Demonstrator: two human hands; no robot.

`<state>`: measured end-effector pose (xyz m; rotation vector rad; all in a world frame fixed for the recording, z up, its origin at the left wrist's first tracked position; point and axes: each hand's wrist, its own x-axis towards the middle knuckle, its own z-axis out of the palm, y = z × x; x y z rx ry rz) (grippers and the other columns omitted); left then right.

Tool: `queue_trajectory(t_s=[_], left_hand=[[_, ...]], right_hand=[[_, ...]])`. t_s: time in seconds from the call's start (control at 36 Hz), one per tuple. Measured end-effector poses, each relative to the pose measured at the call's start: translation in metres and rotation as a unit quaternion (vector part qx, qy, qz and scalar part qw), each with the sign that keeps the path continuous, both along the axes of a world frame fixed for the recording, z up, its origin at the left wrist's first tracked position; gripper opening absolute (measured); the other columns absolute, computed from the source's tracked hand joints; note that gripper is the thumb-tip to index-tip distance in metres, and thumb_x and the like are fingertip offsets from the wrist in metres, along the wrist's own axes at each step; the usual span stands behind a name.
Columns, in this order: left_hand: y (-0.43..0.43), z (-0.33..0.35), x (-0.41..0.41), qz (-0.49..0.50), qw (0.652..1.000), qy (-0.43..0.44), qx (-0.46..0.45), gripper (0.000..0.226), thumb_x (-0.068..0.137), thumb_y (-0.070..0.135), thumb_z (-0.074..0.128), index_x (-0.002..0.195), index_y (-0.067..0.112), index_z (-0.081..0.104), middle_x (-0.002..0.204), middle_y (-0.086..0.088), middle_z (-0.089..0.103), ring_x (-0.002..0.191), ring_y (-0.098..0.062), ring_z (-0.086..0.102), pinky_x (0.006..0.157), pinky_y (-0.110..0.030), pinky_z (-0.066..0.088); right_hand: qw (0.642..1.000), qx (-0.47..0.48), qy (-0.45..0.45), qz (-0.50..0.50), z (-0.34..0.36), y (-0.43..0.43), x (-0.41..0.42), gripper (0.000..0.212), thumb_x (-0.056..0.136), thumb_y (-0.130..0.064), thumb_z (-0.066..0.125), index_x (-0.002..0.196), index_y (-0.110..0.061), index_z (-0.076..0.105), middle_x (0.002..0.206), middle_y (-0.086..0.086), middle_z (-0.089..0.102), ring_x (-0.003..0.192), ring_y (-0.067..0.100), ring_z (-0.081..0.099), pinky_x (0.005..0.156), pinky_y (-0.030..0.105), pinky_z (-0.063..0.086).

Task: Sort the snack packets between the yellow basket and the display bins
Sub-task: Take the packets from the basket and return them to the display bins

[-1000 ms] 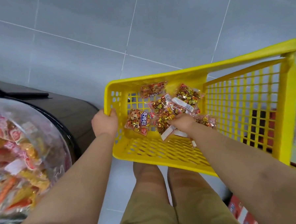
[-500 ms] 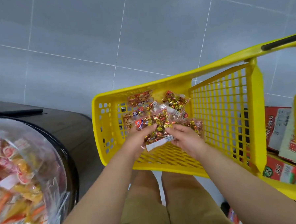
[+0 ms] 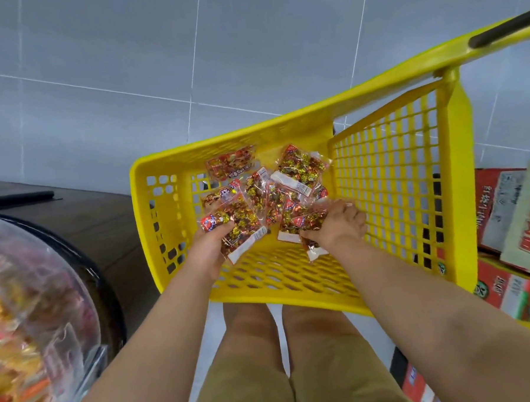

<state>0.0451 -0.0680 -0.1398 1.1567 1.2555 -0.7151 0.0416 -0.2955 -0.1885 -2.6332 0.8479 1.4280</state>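
Observation:
A yellow basket (image 3: 388, 176) lies tipped over my knees, its open top facing me. Several clear snack packets (image 3: 299, 171) of red and gold candies are piled against its far wall. My left hand (image 3: 209, 250) grips one such packet (image 3: 240, 229) from below, thumb on its upper left corner. My right hand (image 3: 340, 224) is inside the basket, fingers curled round other packets (image 3: 301, 220) just right of it. A red-orange packet (image 3: 231, 161) of a different kind lies at the back.
A clear round display bin (image 3: 39, 311) full of mixed snack packets stands at the lower left, ringed by a dark stand (image 3: 84, 228). Red and green cartons (image 3: 507, 283) are stacked at the right. Grey floor tiles (image 3: 128, 69) lie beyond the basket.
My left hand left the basket rim a second ago and took a packet. Since then my hands have drawn apart, the right one moving right onto other packets.

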Motion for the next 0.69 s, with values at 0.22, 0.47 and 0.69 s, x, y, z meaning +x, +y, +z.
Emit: queue_trajectory(t_s=[0.22,0.47,0.69], left_hand=[[0.001,0.000,-0.005,0.019,1.000,-0.001,0.008,0.023,0.090,0.006,0.063,0.111,0.016,0.060,0.097,-0.005,0.071,0.086,-0.021,0.069,0.067,-0.035,0.056],[0.005,0.005,-0.003,0.012,1.000,-0.007,0.005,0.032,0.091,0.005,0.060,0.122,0.013,0.057,0.099,-0.006,0.070,0.083,-0.021,0.069,0.066,-0.034,0.056],[0.009,0.014,-0.001,0.024,0.998,0.012,-0.048,0.030,0.094,0.010,0.055,0.123,0.004,0.057,0.099,-0.012,0.070,0.081,-0.026,0.070,0.068,-0.038,0.058]], right_hand=[[1.000,0.022,-0.006,-0.017,0.004,-0.010,0.008,0.076,0.066,-0.054,0.077,0.127,-0.018,0.050,0.135,0.006,0.045,0.126,0.031,0.032,0.098,0.041,0.031],[0.992,0.114,0.005,-0.051,0.012,0.001,0.016,0.080,0.066,-0.047,0.080,0.128,-0.018,0.039,0.129,0.010,0.051,0.128,0.031,0.040,0.098,0.041,0.043],[0.917,0.265,-0.225,-0.193,0.059,0.008,0.024,0.024,0.084,-0.028,0.068,0.106,-0.018,0.065,0.093,-0.003,0.058,0.093,0.021,0.059,0.076,0.028,0.045]])
